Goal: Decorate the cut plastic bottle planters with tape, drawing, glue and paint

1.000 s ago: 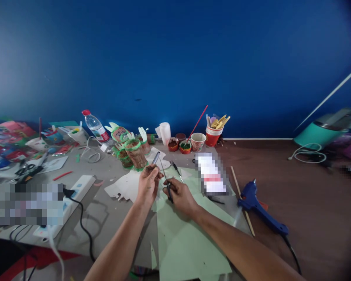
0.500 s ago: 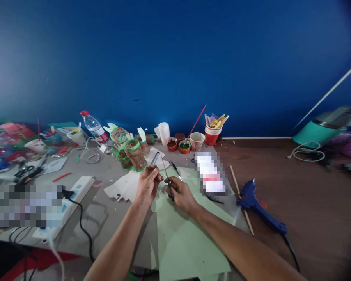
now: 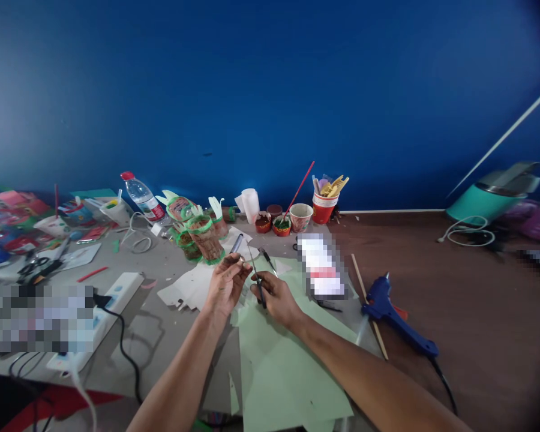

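My right hand (image 3: 276, 297) is closed around the black handles of a pair of scissors (image 3: 256, 281), whose thin blades point up and away from me. My left hand (image 3: 225, 285) is just left of the blades, its fingertips pinched together beside them on something too small to make out. Both hands hover over a light green paper sheet (image 3: 281, 366) on the grey table. A silver-grey marker (image 3: 236, 243) shows just beyond my left fingertips; whether they touch it is unclear. A second pen (image 3: 268, 260) lies behind the scissors.
White cut paper (image 3: 184, 291) lies left of my hands. Behind it are brown-and-green decorated cups (image 3: 202, 234), a water bottle (image 3: 140, 195) and paint cups (image 3: 300, 217). A blue glue gun (image 3: 389, 312) and wooden stick (image 3: 369, 309) lie right, and a power strip (image 3: 112, 294) left.
My left hand's fingertips have drawn down a little from the marker and closer to the scissor blades. My right hand keeps its hold on the scissors. The view has shifted slightly.
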Demonstrator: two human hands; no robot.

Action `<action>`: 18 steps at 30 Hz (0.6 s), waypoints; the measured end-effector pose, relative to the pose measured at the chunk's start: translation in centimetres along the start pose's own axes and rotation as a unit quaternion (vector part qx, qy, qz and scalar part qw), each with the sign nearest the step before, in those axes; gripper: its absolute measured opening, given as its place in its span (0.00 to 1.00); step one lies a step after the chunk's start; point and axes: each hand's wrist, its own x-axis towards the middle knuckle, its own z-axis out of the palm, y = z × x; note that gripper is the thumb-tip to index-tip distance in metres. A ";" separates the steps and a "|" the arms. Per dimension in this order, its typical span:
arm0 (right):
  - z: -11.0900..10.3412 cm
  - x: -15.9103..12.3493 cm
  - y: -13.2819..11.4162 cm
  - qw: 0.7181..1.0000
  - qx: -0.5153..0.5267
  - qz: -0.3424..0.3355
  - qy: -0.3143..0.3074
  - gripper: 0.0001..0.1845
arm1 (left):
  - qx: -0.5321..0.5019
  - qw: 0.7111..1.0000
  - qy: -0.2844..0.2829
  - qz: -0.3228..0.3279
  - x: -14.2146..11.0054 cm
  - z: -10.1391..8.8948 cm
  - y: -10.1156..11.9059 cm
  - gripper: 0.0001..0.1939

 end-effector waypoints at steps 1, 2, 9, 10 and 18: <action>0.0 0.0 0.0 1.000 -0.005 -0.002 0.001 0.13 | 0.005 1.000 0.000 -0.004 0.0 0.0 0.0 0.16; 0.0 0.0 0.1 1.000 -0.011 -0.003 0.001 0.13 | 0.010 1.000 0.000 -0.007 -0.1 0.0 0.0 0.17; -0.1 0.0 0.4 0.999 -0.037 -0.005 -0.012 0.15 | 0.037 0.999 -0.015 -0.005 0.0 -0.2 -0.2 0.17; -0.1 0.0 0.4 0.999 -0.039 -0.008 -0.011 0.15 | 0.039 0.999 -0.016 -0.002 0.0 -0.2 -0.2 0.18; -0.3 -0.2 0.5 0.990 -0.125 -0.060 -0.023 0.14 | 0.080 0.996 0.023 0.038 0.4 -0.8 -0.5 0.19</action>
